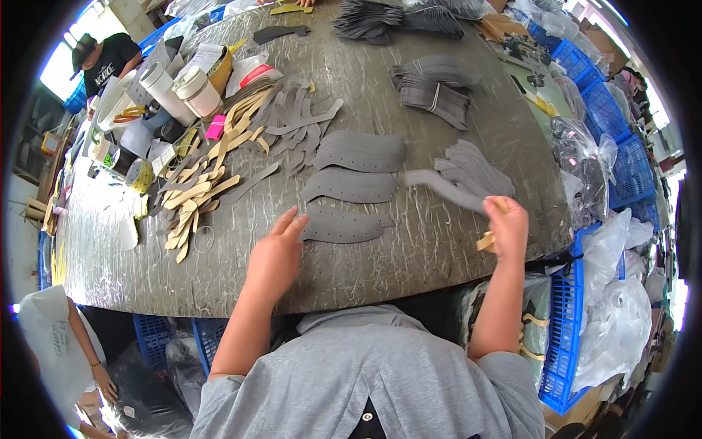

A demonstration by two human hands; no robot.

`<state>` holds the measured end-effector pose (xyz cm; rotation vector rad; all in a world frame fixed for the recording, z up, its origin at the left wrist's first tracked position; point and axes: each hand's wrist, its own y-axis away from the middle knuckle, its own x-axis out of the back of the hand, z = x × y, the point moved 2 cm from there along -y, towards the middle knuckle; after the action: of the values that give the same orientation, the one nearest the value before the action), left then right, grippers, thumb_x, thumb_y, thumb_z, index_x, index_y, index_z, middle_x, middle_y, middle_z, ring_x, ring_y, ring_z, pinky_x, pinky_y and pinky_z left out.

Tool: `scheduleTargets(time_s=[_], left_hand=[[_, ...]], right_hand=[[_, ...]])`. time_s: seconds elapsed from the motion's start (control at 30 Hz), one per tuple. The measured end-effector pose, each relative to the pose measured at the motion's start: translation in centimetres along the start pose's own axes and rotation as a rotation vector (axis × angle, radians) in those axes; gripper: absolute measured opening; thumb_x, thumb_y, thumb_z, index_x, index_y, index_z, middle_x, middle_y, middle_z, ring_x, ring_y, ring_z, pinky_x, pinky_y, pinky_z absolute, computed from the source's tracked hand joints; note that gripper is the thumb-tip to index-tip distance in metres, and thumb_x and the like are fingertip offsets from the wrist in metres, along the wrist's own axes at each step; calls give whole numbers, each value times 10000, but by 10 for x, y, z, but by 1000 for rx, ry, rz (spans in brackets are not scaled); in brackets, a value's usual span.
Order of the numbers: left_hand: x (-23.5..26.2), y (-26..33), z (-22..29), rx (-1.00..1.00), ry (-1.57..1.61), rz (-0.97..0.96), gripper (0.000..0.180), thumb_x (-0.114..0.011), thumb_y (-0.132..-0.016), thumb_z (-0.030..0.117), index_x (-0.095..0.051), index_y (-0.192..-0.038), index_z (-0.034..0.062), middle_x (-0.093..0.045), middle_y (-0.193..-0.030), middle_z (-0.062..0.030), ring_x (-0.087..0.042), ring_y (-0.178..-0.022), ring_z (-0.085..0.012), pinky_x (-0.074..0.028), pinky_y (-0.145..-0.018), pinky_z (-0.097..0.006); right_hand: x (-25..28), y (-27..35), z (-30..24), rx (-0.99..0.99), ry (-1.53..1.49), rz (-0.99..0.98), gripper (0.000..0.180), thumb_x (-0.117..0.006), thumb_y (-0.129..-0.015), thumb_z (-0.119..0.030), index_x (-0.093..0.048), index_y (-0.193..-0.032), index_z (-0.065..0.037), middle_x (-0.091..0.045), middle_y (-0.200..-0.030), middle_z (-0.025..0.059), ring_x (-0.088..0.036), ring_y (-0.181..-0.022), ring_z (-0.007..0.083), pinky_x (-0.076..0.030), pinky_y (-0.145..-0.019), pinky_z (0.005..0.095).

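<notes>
My left hand point(276, 252) has its fingers stretched out at the left end of the lowest stack of grey curved pieces point(344, 224); whether it touches them is unclear. Two similar stacks, a middle one point(349, 186) and an upper one point(360, 151), lie just beyond, with small holes along their edges. On the right, my right hand point(508, 228) is closed on a grey curved strip point(457, 192), blurred by motion, that points leftward. A tan piece point(485, 241) pokes out below the same hand. Behind the strip, a fanned pile of grey pieces point(472, 167) rests on the table.
Tan strips point(194, 197) and loose grey strips point(300, 121) lie on the table point(409, 271) at the left, near white containers point(196, 91). Banded grey bundles point(435, 91) lie farther back. Blue crates point(563, 329) line the right side. Another person point(110, 62) is at the far left.
</notes>
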<state>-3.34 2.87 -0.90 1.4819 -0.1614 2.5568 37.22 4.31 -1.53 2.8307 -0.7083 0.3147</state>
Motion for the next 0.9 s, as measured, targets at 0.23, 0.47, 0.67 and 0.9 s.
scheduleTargets(time_s=[0.23,0.47,0.67,0.9], left_hand=[[-14,8,19,-105,-103,-72,458,-627,-873,184,-535,-1309,76,-518,-1375,-167,-653,-975,-358,-544,-792,-436],[10,3,76,-607,6,200,961,-486,-763,722,-378,-1429,37,-500,-1325,-248,-604,-971,-386,-542,-746,-404],[8,8,67,-642,128,201,991,-472,-769,759,-359,-1434,33,-480,-1364,-243,-595,-1042,-401,-533,-803,-423],[9,3,65,-645,271,107,987,-491,-780,740,-348,-1432,14,-481,-1372,-237,-578,-1115,-419,-528,-849,-430]], right_hand=[[-44,42,-19,323,72,-19,113,-699,-860,-84,-695,-955,-22,-695,-883,85,-640,-786,149,-507,-711,289],[-160,123,-51,150,-161,-1024,176,-659,-820,-79,-689,-950,36,-715,-856,106,-645,-759,140,-514,-695,295],[-164,126,-52,31,-199,-1070,172,-665,-812,-75,-691,-943,33,-714,-864,93,-637,-788,114,-510,-715,279],[-166,129,-41,-84,-377,-1073,177,-677,-836,-83,-695,-977,23,-718,-908,87,-642,-825,117,-508,-746,271]])
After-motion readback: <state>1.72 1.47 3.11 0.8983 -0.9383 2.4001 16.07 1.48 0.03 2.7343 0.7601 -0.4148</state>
